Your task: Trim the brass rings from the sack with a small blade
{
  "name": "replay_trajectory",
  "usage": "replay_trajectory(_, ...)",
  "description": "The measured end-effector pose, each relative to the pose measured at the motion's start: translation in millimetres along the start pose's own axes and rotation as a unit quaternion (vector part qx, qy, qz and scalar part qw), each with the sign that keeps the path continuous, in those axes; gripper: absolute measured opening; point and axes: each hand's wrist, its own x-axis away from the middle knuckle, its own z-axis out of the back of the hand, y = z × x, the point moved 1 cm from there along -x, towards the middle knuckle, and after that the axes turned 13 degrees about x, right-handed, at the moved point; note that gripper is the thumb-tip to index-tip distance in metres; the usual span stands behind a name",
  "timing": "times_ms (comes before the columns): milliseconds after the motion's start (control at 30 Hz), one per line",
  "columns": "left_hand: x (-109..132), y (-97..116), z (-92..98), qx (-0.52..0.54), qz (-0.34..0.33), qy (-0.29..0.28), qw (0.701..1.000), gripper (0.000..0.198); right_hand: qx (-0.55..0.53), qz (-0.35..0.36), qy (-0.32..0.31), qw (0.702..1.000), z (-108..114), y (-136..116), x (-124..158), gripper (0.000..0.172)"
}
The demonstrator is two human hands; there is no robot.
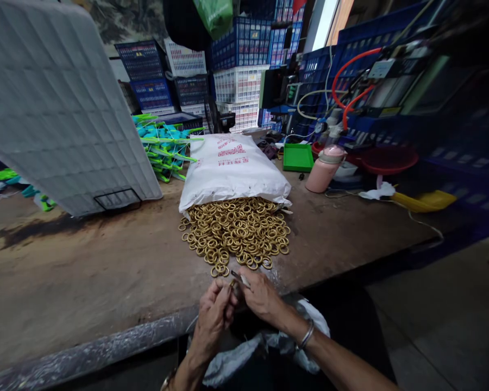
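At the table's front edge, my left hand (215, 315) pinches a gold-coloured ring (232, 283) between thumb and fingers. My right hand (263, 296) is closed on a small knife (238, 277), its thin dark blade pointing toward that ring. The two hands almost meet; whether blade and ring touch, I cannot tell. Just beyond them spreads a heap of gold-coloured rings (236, 231), spilling from the mouth of a white sack (232, 168) with red print. Below my hands hangs an open plastic bag (238, 361), partly hidden by my arms.
A large pale ribbed panel (61, 108) leans at the left, beside green and blue plastic pieces (167, 149). To the right stand a green tray (298, 157), a pink bottle (325, 169) and a yellow scoop (426, 200). Stacked crates (242, 84) fill the back.
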Motion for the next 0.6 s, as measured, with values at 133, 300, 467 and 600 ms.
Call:
replay_trajectory(133, -3.4, 0.0, 0.5, 0.003, -0.003, 0.009, 1.000, 0.036, 0.099, 0.043, -0.031, 0.994, -3.8, 2.0, 5.6, 0.016)
replay_trajectory(300, -2.2, 2.1, 0.6, -0.018, -0.022, 0.019, 0.999, 0.042, 0.140, 0.064, -0.046, 0.987, -4.4, 4.5, 4.8, 0.023)
replay_trajectory(467, 14.5, 13.8, -6.0, -0.018, -0.032, 0.008, 0.999, 0.036, 0.187, 0.043, -0.056, 0.980, -0.8, 7.7, -1.6, 0.025)
replay_trajectory(600, 19.7, 18.6, -6.3, 0.068, -0.009, 0.005, 0.998, 0.031, 0.184, 0.022, -0.012, 0.983, -5.9, 4.2, -11.5, 0.025)
